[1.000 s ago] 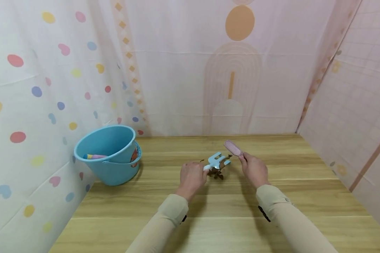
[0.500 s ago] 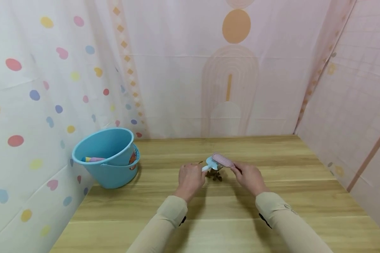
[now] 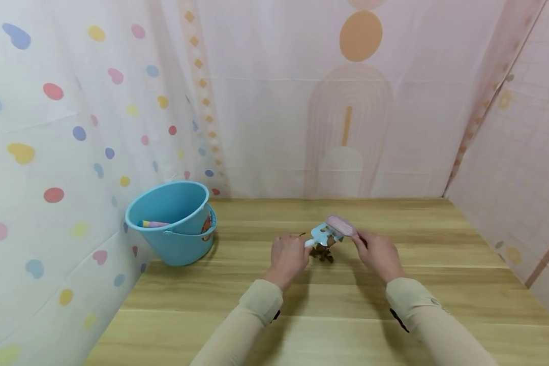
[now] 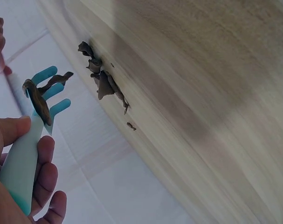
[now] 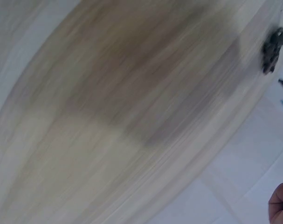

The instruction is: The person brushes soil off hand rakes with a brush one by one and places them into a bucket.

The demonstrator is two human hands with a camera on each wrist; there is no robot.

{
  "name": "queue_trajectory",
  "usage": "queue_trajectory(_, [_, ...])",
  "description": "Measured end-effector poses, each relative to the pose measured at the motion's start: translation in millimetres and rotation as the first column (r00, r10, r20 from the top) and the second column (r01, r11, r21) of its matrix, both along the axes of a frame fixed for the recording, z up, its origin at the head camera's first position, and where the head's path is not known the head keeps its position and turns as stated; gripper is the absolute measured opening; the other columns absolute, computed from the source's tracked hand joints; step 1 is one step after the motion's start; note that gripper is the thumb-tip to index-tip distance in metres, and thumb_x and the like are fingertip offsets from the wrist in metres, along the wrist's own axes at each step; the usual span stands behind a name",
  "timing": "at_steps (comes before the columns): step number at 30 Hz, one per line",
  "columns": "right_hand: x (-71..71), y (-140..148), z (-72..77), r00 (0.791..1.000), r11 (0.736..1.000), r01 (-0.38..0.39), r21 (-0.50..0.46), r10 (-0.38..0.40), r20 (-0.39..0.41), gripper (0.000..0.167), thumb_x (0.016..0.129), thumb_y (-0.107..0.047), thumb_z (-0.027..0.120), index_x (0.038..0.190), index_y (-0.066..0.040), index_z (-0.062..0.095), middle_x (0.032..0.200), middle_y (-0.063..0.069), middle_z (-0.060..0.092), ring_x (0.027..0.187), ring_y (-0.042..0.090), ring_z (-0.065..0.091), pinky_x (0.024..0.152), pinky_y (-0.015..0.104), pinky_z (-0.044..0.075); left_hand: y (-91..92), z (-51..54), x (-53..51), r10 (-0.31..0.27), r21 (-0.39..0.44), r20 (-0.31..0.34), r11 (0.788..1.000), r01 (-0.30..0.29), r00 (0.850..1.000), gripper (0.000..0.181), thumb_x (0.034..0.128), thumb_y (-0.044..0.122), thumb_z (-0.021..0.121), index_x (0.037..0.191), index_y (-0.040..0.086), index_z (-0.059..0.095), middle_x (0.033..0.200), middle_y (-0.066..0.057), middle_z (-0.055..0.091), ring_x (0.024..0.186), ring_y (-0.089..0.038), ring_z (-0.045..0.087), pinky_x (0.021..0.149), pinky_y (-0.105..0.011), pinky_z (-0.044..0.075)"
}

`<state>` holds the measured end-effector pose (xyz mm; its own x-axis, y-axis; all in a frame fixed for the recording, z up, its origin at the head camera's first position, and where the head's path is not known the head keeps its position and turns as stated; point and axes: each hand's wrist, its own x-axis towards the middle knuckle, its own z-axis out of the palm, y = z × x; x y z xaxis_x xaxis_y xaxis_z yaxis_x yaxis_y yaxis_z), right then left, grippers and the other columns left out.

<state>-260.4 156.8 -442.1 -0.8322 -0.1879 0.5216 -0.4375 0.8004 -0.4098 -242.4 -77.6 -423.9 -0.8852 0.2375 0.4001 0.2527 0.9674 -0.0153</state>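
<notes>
My left hand (image 3: 289, 256) grips the pale handle of a small light-blue hand fork (image 3: 321, 235), held just over the table. In the left wrist view, curled brown dry leaves (image 4: 38, 102) hang on its tines. My right hand (image 3: 382, 254) holds a pink tool (image 3: 340, 225) with an oblong, speckled head; its exact kind is unclear. That head overlaps the fork's tips in the head view, and whether they touch cannot be told. More dry brown leaves (image 3: 321, 254) lie on the table below the fork. At the right wrist view's edge, only a bit of my right hand (image 5: 281, 200) shows.
A light-blue bucket (image 3: 178, 246) stands at the table's left, its handle hanging down. Inside is a yellow and pink item (image 3: 154, 224), mostly hidden. The wooden table (image 3: 329, 335) ends against patterned curtains (image 3: 265, 127) at the back and sides.
The pink tool's head moved left over the fork's tines, then drew partly back to the right. The left hand and fork have stayed nearly still; the head view has shifted slightly.
</notes>
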Motion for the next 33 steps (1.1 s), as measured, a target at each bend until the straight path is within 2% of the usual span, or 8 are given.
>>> queue_trajectory(4, [2.5,-13,1.7,0.994,0.994,-0.108,0.015,0.108,-0.007,0.028,0.097,-0.022,0.065,0.117,-0.003,0.071,0.092,0.011,0.074,0.068,0.018,0.064,0.065,0.043,0.053,-2.8,2.3,-0.9,-0.005,0.001,-0.002,1.000,0.005,1.000,0.034,0.0927,0.037,0.068,0.068,0.014,0.060,0.059,0.003,0.054,0.061,-0.017,0.052,0.062,-0.032,0.042])
queue_trajectory(8, [4.0,-22,-1.6,0.990,0.990,-0.138,0.036,0.137,0.026,0.026,0.097,-0.021,0.065,0.116,-0.004,0.072,0.090,0.009,0.073,0.062,0.014,0.057,0.061,0.040,0.049,-6.2,2.2,-1.2,0.009,-0.004,-0.012,1.000,-0.009,1.000,0.030,0.0918,0.036,0.070,0.072,0.014,0.065,0.062,0.002,0.059,0.062,-0.017,0.055,0.064,-0.033,0.044])
queue_trajectory(15, [4.3,-20,-9.3,0.996,0.999,-0.030,0.046,0.026,0.088,0.027,0.099,-0.024,0.062,0.119,-0.008,0.071,0.100,0.011,0.073,0.077,0.026,0.066,0.064,0.047,0.049,-4.5,-0.8,-0.6,-0.022,-0.005,-0.021,1.000,0.021,1.000,0.030,0.0909,0.036,0.071,0.071,0.014,0.064,0.059,0.003,0.055,0.061,-0.016,0.051,0.061,-0.031,0.042])
queue_trajectory(20, [3.5,-13,-9.3,0.992,0.999,0.024,0.049,-0.030,0.119,0.031,0.100,-0.024,0.061,0.123,-0.006,0.069,0.102,0.014,0.073,0.073,0.027,0.065,0.060,0.047,0.049,-1.7,-0.3,0.3,-0.031,-0.018,-0.040,0.999,0.031,0.999,0.031,0.0908,0.037,0.071,0.071,0.015,0.063,0.058,0.004,0.053,0.059,-0.014,0.048,0.058,-0.029,0.039])
queue_trajectory(27, [2.1,-14,-8.3,0.996,0.998,0.039,0.039,-0.042,0.075,0.028,0.099,-0.025,0.062,0.119,-0.008,0.071,0.101,0.016,0.073,0.083,0.037,0.069,0.065,0.054,0.051,-1.8,2.3,1.8,-0.030,-0.011,-0.057,1.000,0.029,0.998,0.032,0.0904,0.036,0.072,0.069,0.014,0.061,0.056,0.004,0.050,0.058,-0.015,0.047,0.056,-0.028,0.034])
queue_trajectory(33, [2.4,-10,-9.2,0.994,0.995,0.089,0.040,-0.091,0.060,0.026,0.098,-0.024,0.062,0.113,-0.005,0.072,0.097,0.019,0.073,0.081,0.042,0.069,0.063,0.055,0.050,-3.5,1.1,3.6,-0.023,0.001,-0.051,1.000,0.023,0.998,0.033,0.0905,0.037,0.072,0.069,0.014,0.060,0.056,0.004,0.050,0.059,-0.015,0.048,0.057,-0.029,0.035])
